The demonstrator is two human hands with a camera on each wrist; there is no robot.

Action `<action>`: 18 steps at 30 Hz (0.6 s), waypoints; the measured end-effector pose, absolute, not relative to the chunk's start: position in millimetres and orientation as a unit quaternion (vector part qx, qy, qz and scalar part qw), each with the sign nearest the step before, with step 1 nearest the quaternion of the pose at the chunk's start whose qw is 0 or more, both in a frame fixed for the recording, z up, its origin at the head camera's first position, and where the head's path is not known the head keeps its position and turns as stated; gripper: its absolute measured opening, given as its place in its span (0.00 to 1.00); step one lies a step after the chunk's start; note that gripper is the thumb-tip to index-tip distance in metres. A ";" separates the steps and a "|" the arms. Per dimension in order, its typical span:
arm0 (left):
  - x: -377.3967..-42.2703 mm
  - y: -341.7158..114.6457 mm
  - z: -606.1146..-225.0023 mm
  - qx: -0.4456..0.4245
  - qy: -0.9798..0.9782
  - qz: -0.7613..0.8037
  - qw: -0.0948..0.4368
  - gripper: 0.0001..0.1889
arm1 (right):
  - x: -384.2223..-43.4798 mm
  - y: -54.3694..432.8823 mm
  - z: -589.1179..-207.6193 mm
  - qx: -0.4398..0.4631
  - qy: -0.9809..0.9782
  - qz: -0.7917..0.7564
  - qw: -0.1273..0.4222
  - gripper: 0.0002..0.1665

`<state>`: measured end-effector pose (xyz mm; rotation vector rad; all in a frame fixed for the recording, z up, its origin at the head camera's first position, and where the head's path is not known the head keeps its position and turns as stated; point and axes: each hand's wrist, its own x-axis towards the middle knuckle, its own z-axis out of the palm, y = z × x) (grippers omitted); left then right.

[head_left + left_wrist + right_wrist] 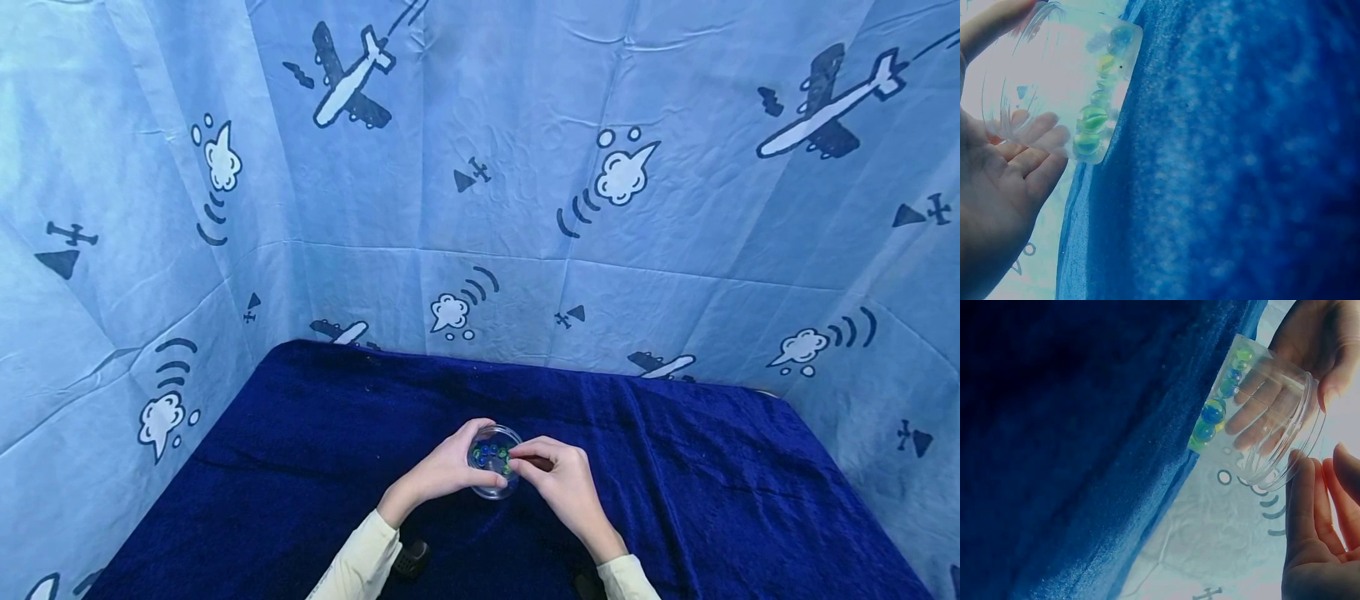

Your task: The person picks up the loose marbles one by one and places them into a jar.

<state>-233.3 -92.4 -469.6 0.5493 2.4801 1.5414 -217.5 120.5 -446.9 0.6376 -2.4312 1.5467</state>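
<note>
My left hand [450,462] grips a clear round jar [491,493] from its left side, with the thumb and fingers spread around it. Several green and blue marbles [1213,412] lie along the bottom of the jar. In the left wrist view the jar [1041,75] stands tilted, and fingers show through its wall. My right hand [558,479] is at the jar's right rim, thumb and fingers bent toward it. From the right wrist view, a fingertip [1297,456] meets the rim or lies just beside it. Whether anything is pinched between the right fingertips cannot be seen.
Dark blue velvety cloth [337,433] covers the table beneath both hands. A light blue curtain [517,217] printed with planes and clouds hangs behind and at the sides. A small dark object [412,557] is next to the left sleeve.
</note>
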 end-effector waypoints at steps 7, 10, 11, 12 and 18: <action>-233.7 -92.2 -470.6 0.183 0.831 0.518 0.086 0.46 | -217.9 120.7 -446.9 0.213 -0.821 0.522 0.090 0.10; -233.6 -92.1 -470.5 0.184 0.831 0.518 0.087 0.46 | -217.7 120.5 -446.2 0.211 -0.821 0.523 0.087 0.10; -233.6 -92.1 -470.5 0.184 0.831 0.518 0.086 0.45 | -217.6 120.5 -445.9 0.210 -0.821 0.523 0.086 0.10; -233.6 -92.0 -470.6 0.185 0.831 0.518 0.086 0.45 | -217.5 120.4 -445.5 0.209 -0.822 0.523 0.086 0.10; -234.4 -91.9 -470.7 0.184 0.829 0.520 0.087 0.45 | -217.5 120.5 -444.6 0.205 -0.822 0.525 0.081 0.10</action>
